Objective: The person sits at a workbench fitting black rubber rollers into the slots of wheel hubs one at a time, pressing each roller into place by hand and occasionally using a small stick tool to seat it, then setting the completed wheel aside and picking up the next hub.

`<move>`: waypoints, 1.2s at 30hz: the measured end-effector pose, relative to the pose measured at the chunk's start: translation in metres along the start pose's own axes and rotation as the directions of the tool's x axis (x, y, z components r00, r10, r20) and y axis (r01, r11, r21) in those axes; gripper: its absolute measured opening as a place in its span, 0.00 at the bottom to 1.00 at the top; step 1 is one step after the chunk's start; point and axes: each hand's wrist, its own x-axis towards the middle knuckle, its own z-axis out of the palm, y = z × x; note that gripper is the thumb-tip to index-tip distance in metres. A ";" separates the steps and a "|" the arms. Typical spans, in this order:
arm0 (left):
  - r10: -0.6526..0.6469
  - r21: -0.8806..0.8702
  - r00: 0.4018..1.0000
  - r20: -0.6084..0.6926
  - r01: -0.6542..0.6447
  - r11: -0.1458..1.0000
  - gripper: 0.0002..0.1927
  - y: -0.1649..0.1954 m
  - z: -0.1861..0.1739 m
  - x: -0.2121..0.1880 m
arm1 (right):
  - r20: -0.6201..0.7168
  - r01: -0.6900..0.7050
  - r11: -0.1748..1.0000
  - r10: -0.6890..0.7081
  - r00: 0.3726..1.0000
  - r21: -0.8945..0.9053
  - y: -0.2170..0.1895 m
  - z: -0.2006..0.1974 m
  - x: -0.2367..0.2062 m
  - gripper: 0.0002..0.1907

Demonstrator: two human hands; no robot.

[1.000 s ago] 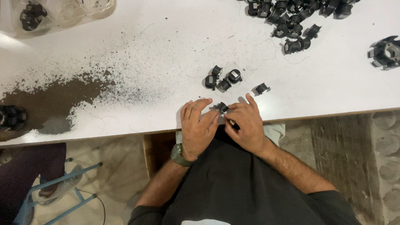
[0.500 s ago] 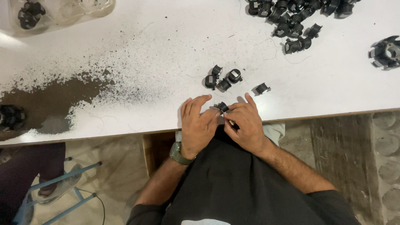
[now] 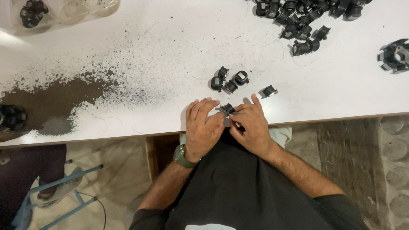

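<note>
A: We see both hands pinching one small black plastic clip part (image 3: 228,109) at the table's near edge; left hand (image 3: 203,127) steadies it, right hand (image 3: 251,125) closes fingertips on it, probably for close control.

B: We note a cluster of similar black parts (image 3: 229,81) just beyond, and a pile of black parts (image 3: 306,17) far right, on the white table (image 3: 149,51).

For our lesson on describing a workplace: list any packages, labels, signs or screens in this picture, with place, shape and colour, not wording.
Clear plastic tray: table's far left corner, see-through, moulded pockets, black parts in one.
Small pale labels: on black parts beyond the hands.
No signs or screens.
</note>
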 end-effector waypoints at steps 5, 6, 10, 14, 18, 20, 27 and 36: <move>0.079 0.065 0.995 0.059 -0.083 0.994 0.05 -0.003 0.004 0.001 | -0.001 -0.001 1.000 0.001 1.000 0.005 0.001 0.002 0.001 0.16; 0.081 0.043 0.995 0.056 -0.084 0.996 0.05 -0.002 0.004 0.001 | 0.006 -0.003 1.000 0.003 1.000 0.001 0.002 0.002 0.001 0.15; 0.003 -0.015 1.000 0.026 -0.002 1.000 0.06 0.000 0.003 0.005 | 0.017 -0.009 1.000 0.009 1.000 0.002 0.002 0.000 0.001 0.15; -0.104 -0.037 0.992 0.073 0.106 0.994 0.06 -0.002 0.000 0.008 | -0.003 -0.008 1.000 0.008 1.000 0.015 0.002 0.001 0.000 0.15; -0.153 -0.028 0.981 0.120 0.157 0.987 0.08 -0.001 -0.002 0.008 | -0.021 -0.014 1.000 0.014 1.000 0.003 0.002 0.002 0.000 0.15; -0.145 -0.044 0.985 0.098 0.150 0.988 0.08 0.000 -0.002 0.008 | -0.018 -0.018 1.000 0.018 1.000 -0.009 0.002 0.002 0.000 0.14; -0.028 0.003 0.999 0.024 0.028 1.000 0.12 0.000 -0.001 0.005 | -0.006 -0.018 1.000 0.018 1.000 0.007 0.002 0.002 0.000 0.15; 0.069 0.102 0.998 0.013 -0.070 0.992 0.08 -0.007 0.004 -0.002 | 0.007 -0.032 0.999 0.032 0.999 0.004 0.002 0.002 0.000 0.14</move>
